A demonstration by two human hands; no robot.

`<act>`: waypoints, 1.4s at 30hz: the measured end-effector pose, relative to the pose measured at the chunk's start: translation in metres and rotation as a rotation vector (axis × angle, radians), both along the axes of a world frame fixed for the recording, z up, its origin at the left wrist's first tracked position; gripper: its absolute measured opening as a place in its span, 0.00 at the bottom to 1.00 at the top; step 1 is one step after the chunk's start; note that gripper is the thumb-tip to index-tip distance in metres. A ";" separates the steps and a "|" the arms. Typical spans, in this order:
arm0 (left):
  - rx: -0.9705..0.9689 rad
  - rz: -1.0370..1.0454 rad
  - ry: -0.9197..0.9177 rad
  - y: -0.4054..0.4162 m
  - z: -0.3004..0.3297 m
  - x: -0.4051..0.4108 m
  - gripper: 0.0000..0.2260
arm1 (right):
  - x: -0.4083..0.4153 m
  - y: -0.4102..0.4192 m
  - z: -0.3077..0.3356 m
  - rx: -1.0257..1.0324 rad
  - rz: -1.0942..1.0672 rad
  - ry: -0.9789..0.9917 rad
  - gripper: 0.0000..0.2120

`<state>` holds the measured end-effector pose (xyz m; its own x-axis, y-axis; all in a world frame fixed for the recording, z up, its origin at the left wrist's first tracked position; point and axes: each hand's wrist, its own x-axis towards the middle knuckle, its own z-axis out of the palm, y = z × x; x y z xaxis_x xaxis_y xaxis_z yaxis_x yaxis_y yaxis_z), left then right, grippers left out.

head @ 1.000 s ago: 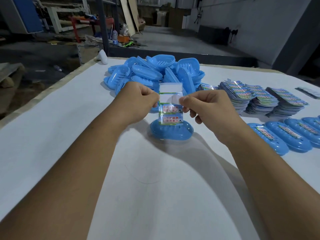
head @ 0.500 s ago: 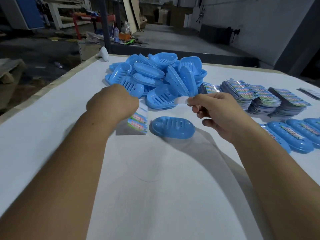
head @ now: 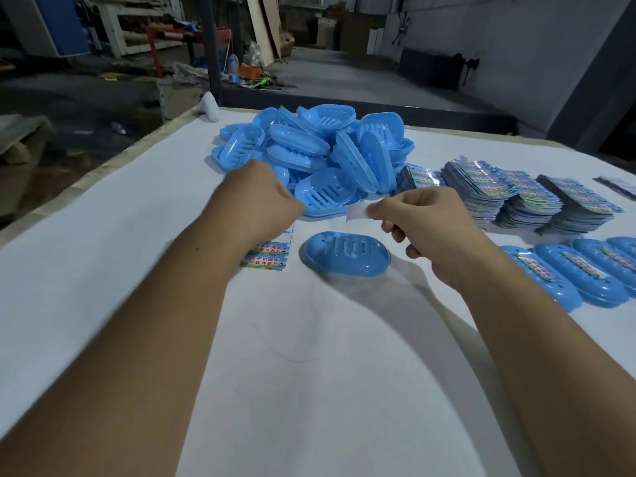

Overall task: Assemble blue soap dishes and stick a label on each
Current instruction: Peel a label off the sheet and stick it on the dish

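Both hands busy: L hand (head: 256, 201) grips label sheet (head: 268, 255), R hand (head: 426, 232) pinches strip (head: 358, 211).

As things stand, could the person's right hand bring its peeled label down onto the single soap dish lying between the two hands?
Probably yes: the right hand hovers just beside the single soap dish, whose slotted top is bare, with nothing between them.

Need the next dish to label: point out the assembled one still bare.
The lone dish between the hands; those in the right row carry labels.
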<state>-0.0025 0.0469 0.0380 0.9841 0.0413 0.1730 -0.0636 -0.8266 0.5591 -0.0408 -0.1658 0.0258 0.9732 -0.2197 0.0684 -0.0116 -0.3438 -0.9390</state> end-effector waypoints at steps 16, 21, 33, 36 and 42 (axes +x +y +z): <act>-0.496 -0.290 0.145 -0.033 -0.002 -0.016 0.05 | -0.005 0.005 0.002 -0.034 0.063 -0.069 0.10; -0.511 -0.282 0.161 -0.034 -0.002 -0.017 0.07 | -0.004 0.002 0.001 -0.017 0.088 -0.088 0.09; -0.536 -0.170 0.090 -0.032 -0.003 -0.013 0.10 | -0.001 -0.002 -0.004 -0.053 0.153 -0.135 0.07; -0.563 -0.131 0.088 -0.032 -0.001 -0.013 0.10 | 0.001 -0.006 -0.004 -0.095 0.022 -0.096 0.10; -0.558 -0.111 0.089 -0.032 -0.001 -0.011 0.14 | 0.001 -0.006 -0.002 -0.077 0.011 -0.050 0.12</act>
<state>-0.0135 0.0147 0.0365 0.9974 -0.0022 0.0714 -0.0664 -0.3961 0.9158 -0.0397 -0.1720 0.0234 0.9705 -0.2014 0.1329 0.0384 -0.4148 -0.9091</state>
